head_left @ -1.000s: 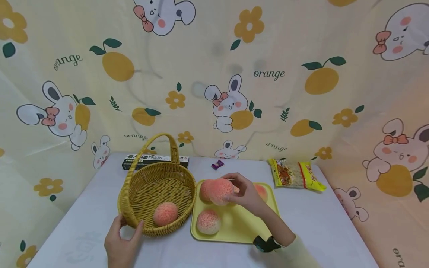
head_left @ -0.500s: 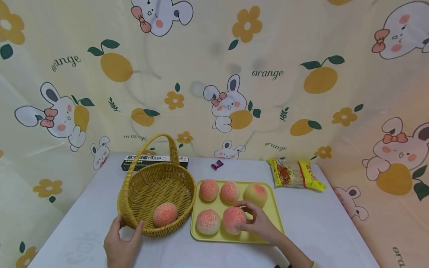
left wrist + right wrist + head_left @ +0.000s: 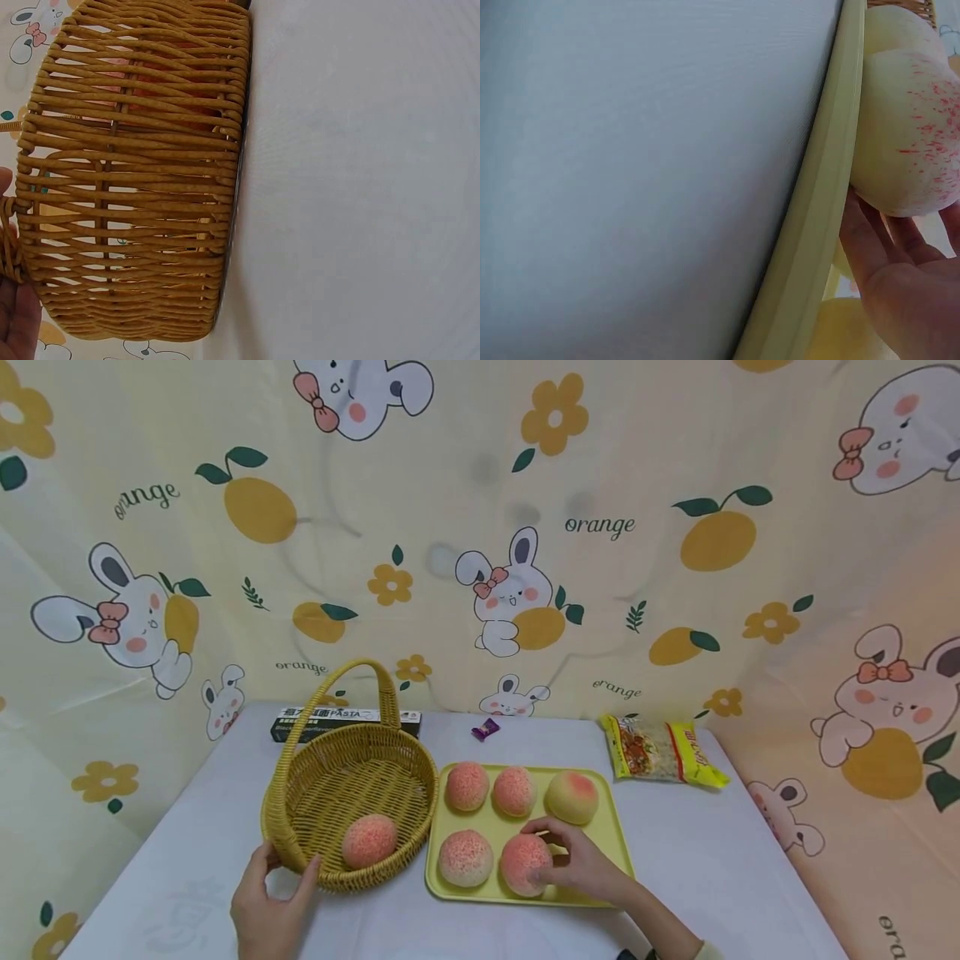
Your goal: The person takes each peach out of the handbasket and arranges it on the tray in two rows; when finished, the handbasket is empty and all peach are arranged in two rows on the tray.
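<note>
My left hand grips the wicker basket at the near base of its handle; in the left wrist view, fingers show at the handle. One reddish peach lies inside the basket. On the yellow tray, my right hand holds a pink-speckled peach in the front row, thumb and fingers around its right side. Left of it sits a paler speckled peach. Behind them stand two pink peaches, one at the left and one in the middle, and a yellowish peach.
A black pasta box lies behind the basket. A small purple-wrapped candy is at the back middle. To the right rests a yellow food packet. A patterned cloth hangs behind the white table.
My right hand has brought its peach from above the tray's back row down to the front row, next to the paler one. The left hand stays at the basket.
</note>
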`<state>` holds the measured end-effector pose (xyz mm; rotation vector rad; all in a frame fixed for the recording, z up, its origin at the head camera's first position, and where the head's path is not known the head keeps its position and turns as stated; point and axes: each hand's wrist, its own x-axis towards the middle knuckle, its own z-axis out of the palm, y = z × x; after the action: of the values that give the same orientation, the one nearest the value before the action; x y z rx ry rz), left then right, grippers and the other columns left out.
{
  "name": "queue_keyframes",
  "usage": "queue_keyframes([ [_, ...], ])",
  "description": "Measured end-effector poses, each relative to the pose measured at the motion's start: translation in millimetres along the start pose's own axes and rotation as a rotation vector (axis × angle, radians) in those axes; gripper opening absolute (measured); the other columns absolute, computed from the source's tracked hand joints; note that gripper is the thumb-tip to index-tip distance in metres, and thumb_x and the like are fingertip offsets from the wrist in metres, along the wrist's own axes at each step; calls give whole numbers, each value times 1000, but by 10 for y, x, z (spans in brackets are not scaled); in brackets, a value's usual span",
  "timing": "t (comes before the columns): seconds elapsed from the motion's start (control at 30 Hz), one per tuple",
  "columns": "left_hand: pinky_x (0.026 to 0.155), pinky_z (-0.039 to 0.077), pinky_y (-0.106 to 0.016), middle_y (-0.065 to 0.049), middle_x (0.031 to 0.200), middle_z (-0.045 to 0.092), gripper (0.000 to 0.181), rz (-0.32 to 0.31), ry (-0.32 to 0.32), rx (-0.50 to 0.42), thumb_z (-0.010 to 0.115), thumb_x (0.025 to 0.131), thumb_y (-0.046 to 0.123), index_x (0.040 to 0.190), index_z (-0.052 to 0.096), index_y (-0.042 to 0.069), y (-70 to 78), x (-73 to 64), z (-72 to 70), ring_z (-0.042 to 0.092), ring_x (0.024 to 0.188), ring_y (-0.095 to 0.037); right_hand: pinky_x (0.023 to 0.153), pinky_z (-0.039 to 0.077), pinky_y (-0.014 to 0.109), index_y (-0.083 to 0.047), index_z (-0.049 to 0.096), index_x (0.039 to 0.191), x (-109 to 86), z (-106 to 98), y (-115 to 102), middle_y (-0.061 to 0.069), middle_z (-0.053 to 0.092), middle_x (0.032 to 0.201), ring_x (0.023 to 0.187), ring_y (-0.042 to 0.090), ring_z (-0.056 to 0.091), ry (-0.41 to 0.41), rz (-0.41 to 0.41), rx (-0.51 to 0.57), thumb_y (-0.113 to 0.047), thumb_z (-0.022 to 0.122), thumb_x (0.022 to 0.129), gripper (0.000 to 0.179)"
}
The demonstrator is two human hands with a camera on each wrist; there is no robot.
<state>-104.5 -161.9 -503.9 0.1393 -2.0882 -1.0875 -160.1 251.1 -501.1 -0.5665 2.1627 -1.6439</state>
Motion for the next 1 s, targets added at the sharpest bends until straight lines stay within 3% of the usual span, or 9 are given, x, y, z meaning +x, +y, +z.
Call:
queue_keyframes([
  [0.47,84,36,-8,-13,94,66,44,-4,-5,3,85,71,-6,109,61,-7,-7,7,-1,48,92,12,91,51,32,2,52,135,16,-2,-57,10,58,129,115,27,55,-41,-13,-129,-20,74,91,53],
  [0.67,83,38,-10,-13,94,66,44,7,-5,-6,84,71,-6,109,62,-7,-2,3,0,48,92,11,99,48,44,6,51,135,24,-57,-135,21,55,134,122,40,51,-25,-63,-147,-16,73,91,54],
  [0.83,82,38,-11,-15,94,66,44,-6,10,1,85,71,-6,109,62,-7,14,6,-19,47,91,12,99,46,56,9,54,131,201,-108,-397,28,57,129,120,48,52,-32,-199,-154,-10,72,92,47],
  [1.0,83,37,-10,-15,94,66,44,-11,-4,1,84,71,-6,109,61,-7,0,-5,-18,47,92,12,100,48,47,1,61,127,508,-23,-780,13,65,123,115,33,60,-151,-267,-204,-13,72,92,39],
])
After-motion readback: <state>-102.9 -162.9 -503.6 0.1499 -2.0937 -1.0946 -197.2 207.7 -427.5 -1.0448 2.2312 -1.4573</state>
